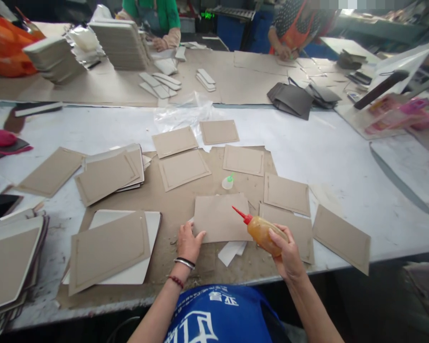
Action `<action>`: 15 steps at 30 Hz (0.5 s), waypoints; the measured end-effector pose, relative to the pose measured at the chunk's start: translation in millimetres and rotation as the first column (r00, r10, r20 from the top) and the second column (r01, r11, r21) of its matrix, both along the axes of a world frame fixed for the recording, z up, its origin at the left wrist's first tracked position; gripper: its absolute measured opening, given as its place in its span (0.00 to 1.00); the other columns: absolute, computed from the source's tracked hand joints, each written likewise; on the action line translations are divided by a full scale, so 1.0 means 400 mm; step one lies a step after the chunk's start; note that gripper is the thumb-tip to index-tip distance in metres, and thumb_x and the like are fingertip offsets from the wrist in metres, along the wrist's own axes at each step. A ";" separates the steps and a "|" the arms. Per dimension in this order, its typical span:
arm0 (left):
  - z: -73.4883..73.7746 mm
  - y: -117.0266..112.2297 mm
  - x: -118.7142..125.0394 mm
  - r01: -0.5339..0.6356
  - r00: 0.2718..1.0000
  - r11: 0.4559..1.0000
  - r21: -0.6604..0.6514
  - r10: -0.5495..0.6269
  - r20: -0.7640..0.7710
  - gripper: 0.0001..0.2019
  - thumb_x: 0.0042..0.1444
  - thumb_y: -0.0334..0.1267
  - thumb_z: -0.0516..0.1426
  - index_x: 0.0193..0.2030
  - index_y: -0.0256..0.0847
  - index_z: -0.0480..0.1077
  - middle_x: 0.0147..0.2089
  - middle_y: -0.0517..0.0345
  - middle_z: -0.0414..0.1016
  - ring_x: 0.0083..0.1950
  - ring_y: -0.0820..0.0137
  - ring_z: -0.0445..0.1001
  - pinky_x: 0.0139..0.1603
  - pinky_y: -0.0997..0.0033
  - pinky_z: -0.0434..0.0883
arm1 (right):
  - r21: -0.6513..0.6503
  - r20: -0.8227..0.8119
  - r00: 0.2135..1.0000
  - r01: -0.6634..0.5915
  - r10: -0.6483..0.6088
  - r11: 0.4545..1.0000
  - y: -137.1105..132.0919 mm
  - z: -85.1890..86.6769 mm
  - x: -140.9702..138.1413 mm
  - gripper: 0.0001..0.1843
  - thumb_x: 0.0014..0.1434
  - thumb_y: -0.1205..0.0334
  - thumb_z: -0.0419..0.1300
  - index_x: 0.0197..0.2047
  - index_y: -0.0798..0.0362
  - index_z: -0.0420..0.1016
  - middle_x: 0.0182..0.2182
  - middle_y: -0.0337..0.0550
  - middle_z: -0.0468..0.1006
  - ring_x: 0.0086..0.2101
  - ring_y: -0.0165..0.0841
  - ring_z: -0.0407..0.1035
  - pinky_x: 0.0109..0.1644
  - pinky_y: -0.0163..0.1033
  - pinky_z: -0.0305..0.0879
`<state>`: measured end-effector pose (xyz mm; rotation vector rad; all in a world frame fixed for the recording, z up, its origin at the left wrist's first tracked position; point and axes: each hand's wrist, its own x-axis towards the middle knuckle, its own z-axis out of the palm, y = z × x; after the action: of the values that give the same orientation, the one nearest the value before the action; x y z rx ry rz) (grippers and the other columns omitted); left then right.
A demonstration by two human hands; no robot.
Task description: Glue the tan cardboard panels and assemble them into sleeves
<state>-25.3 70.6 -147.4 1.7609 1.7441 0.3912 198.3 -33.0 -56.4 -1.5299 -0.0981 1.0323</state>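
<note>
My right hand (289, 255) grips an amber glue bottle (262, 232) with a red nozzle that points up and left over a plain brown card sheet (219, 216). That sheet lies on a large brown cardboard underlay (175, 200). My left hand (188, 243) presses flat on the sheet's lower left corner. Several brown card sheets with glue lines lie spread around it, such as one on the right (286, 193) and one farther back (184, 169). A small round cap (228, 182) rests just behind the sheet.
A stack of sheets (109, 174) and a sheet on a white board (109, 250) lie to the left; more stacked boards (10, 259) sit at the far left edge. Two other people (157, 19) work at the far table among piles (119, 45).
</note>
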 end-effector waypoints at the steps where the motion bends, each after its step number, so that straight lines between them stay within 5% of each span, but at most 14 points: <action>1: 0.001 0.002 -0.001 -0.020 1.000 1.000 -0.005 0.020 -0.002 0.18 0.45 0.39 0.60 0.42 0.35 0.63 0.38 0.53 0.63 0.43 0.63 0.65 0.48 0.57 0.66 | 0.007 -0.010 1.000 0.017 -0.017 1.000 -0.006 0.001 0.002 0.25 0.38 0.54 0.69 0.38 0.49 0.65 0.30 0.36 0.73 0.28 0.32 0.68 0.28 0.35 0.64; 6: -0.004 0.006 -0.033 -0.105 0.989 0.992 -0.076 0.112 0.095 0.06 0.46 0.37 0.56 0.29 0.40 0.62 0.32 0.60 0.62 0.36 0.68 0.65 0.44 0.61 0.67 | 0.046 -0.051 0.996 0.072 -0.070 0.996 -0.035 0.007 0.004 0.24 0.39 0.55 0.69 0.38 0.50 0.66 0.31 0.37 0.73 0.28 0.31 0.67 0.29 0.34 0.64; 10: 0.000 0.016 -0.037 -0.150 0.963 0.977 -0.149 0.179 0.202 0.15 0.47 0.44 0.56 0.38 0.38 0.61 0.33 0.59 0.65 0.33 0.68 0.67 0.41 0.62 0.67 | 0.063 -0.083 0.994 0.080 -0.074 0.995 -0.053 0.010 0.008 0.22 0.40 0.55 0.68 0.38 0.50 0.65 0.31 0.37 0.73 0.30 0.33 0.68 0.30 0.35 0.65; 15: 0.015 0.025 0.012 -0.015 0.997 1.000 -0.028 0.013 -0.076 0.21 0.44 0.46 0.60 0.42 0.36 0.62 0.39 0.50 0.66 0.46 0.58 0.65 0.50 0.55 0.61 | 0.056 -0.098 0.989 0.116 -0.110 0.992 -0.058 0.019 0.004 0.23 0.39 0.56 0.69 0.37 0.51 0.65 0.30 0.38 0.72 0.28 0.33 0.68 0.28 0.37 0.66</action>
<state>-20.7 80.6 -141.3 1.7652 1.8070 0.3079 199.9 -56.3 -48.8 -1.4123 0.0229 1.0004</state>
